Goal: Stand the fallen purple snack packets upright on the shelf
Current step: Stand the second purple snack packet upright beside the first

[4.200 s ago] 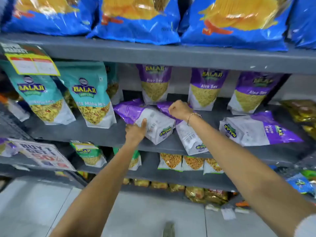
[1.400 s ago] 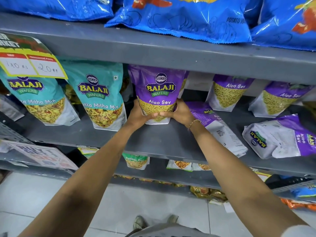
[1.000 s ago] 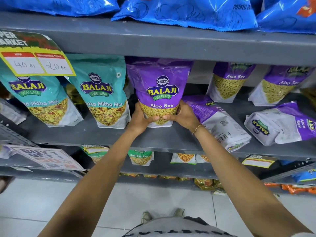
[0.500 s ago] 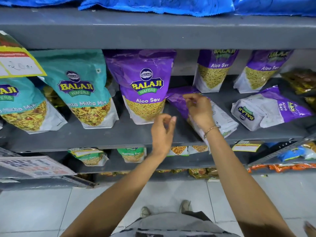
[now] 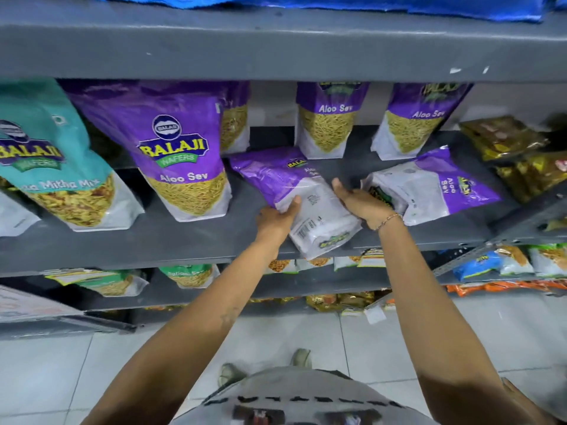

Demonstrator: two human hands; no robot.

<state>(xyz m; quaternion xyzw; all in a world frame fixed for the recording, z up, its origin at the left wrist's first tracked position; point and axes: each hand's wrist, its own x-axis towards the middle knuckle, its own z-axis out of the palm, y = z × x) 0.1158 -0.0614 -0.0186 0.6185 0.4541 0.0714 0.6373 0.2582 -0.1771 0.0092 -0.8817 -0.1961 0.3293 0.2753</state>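
Fallen packet (image 5: 306, 204): flat on the shelf (image 5: 138, 243), its white bottom overhanging the front lip.
Long axis: purple top at back-left, bottom at front-right.
Left hand (image 5: 276, 217): thumb pinches the left edge.
Right hand (image 5: 362, 204): fingers straight, laid against the right edge.
Second packet (image 5: 429, 188): lying flat just right of that hand.
Next: probably tip the top upward.

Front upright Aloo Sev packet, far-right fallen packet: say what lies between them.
Head view: another fallen packet, with the left hand and right hand at its sides.
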